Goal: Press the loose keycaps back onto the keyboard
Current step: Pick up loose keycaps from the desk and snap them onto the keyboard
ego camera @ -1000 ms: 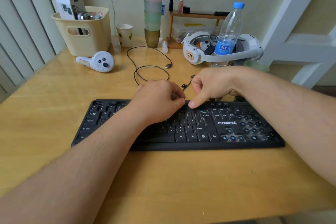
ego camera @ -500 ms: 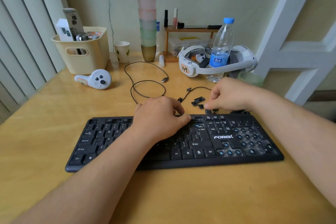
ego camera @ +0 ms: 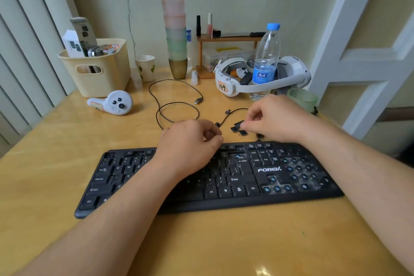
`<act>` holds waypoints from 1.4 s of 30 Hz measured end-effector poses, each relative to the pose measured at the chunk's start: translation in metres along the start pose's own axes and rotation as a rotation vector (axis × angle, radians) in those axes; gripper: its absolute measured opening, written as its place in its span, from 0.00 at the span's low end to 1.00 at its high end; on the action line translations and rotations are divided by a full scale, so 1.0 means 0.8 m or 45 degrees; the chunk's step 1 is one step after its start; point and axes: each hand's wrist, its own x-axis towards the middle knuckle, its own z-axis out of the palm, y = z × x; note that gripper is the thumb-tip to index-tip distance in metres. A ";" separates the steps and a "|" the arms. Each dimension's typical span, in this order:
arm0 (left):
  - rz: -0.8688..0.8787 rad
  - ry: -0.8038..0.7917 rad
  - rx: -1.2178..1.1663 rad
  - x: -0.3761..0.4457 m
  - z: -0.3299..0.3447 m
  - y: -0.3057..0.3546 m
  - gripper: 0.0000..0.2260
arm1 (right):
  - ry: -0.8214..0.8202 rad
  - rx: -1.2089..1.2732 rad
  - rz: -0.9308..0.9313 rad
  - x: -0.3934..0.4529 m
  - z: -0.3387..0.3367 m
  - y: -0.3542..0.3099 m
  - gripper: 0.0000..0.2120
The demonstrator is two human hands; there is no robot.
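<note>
My right hand has its fingertips curled down onto the little pile of loose keycaps just behind the keyboard, seemingly pinching one (I cannot tell whether it is truly gripped), while my left hand rests loosely curled on the top rows, holding nothing I can see. The caps are small and crowded, with a thin cable lying among them just past my fingertips. So I judge a sloppy pinch could scatter them or snag the cable, and a cap pressed on crooked could jam on its bare post.

one keyboard, two hands, one water bottle, one basket, one controller
</note>
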 end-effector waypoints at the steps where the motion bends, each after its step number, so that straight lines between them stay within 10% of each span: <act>1: 0.025 0.019 -0.051 0.000 0.000 0.001 0.08 | 0.052 0.099 -0.064 -0.010 -0.002 -0.005 0.08; 12: -0.035 -0.133 -0.976 -0.004 -0.003 0.012 0.10 | 0.692 0.392 -0.649 -0.045 0.056 -0.015 0.13; 42: 0.045 -0.274 -1.210 -0.007 -0.008 0.018 0.10 | 0.529 0.999 -0.364 -0.064 0.055 -0.024 0.18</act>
